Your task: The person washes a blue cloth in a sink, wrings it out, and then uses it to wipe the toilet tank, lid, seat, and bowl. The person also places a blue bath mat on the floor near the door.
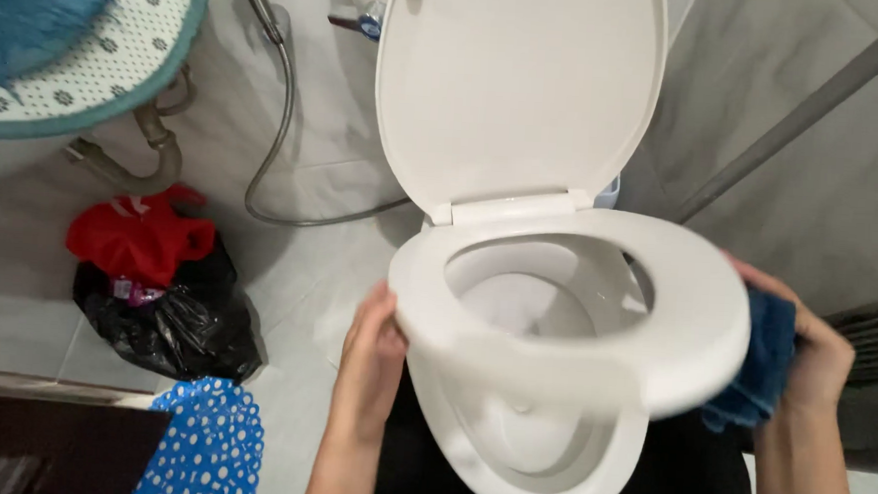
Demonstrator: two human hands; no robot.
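- White toilet seat (655, 329), partly raised; lid (517, 91) upright.
- Left hand (371, 359): grip closed on seat's left edge.
- Right hand (816, 357): grip clamped on blue cloth (758, 369) against seat's right edge.

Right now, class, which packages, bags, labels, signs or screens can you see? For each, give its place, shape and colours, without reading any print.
Black plastic bag: on the floor left of the toilet, crumpled, glossy black.
Red plastic bag: lying on the black bag, knotted, bright red.
Small label: where the two bags meet, pinkish; too small to tell more.
No signs or screens are in view.
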